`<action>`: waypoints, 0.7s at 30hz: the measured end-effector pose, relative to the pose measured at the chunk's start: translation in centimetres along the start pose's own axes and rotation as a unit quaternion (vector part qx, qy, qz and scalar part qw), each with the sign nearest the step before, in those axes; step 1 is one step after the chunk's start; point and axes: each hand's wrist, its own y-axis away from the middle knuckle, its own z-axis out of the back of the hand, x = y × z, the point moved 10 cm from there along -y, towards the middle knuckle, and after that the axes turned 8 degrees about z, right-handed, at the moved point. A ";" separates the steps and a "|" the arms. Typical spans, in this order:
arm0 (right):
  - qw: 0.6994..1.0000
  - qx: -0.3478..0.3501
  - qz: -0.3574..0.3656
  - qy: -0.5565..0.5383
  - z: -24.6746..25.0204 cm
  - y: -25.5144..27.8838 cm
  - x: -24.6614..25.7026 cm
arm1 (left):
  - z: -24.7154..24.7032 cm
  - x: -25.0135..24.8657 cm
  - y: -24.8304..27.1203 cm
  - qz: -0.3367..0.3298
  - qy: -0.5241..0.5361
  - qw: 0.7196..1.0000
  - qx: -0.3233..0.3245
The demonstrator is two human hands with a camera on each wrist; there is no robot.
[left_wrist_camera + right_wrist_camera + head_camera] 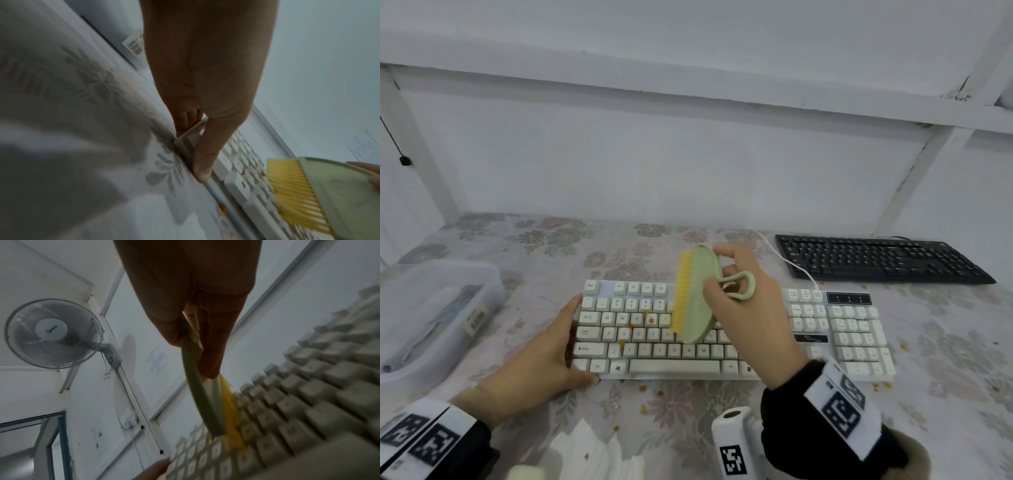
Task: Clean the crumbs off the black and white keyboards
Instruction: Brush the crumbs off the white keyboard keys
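Observation:
The white keyboard (688,366) lies mid-table on a flowered cloth, with orange crumbs (651,319) on its letter keys. My left hand (571,339) grips its left end, thumb along the front corner (202,172). My right hand (722,267) holds a green brush (698,298) by its loop handle. The brush's yellow bristles (292,191) point left, just above the middle keys (308,410). The black keyboard (880,260) sits at the back right, apart from both hands.
A clear plastic box (431,308) stands at the left. Folded white tissue (592,452) and a white marker-tagged device (736,442) lie at the front edge. Crumbs (643,388) dot the cloth. A white cable (791,263) runs back. White frame posts border the table.

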 end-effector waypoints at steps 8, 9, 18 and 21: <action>0.991 0.127 -0.037 -0.016 -3.3 3.3 -1.7 | -0.2 -0.4 0.2 0.002 0.002 1.000 0.000; 0.989 0.141 -0.036 -0.013 -3.5 3.4 -1.6 | -0.1 -0.5 0.2 0.003 0.001 1.000 -0.001; 0.999 0.004 0.019 -0.032 0.0 0.4 1.6 | 0.0 -0.3 0.2 0.003 -0.010 1.000 -0.003; 0.999 -0.020 0.033 -0.028 -0.5 -0.8 1.3 | -0.1 -0.3 0.2 0.007 -0.016 1.000 -0.001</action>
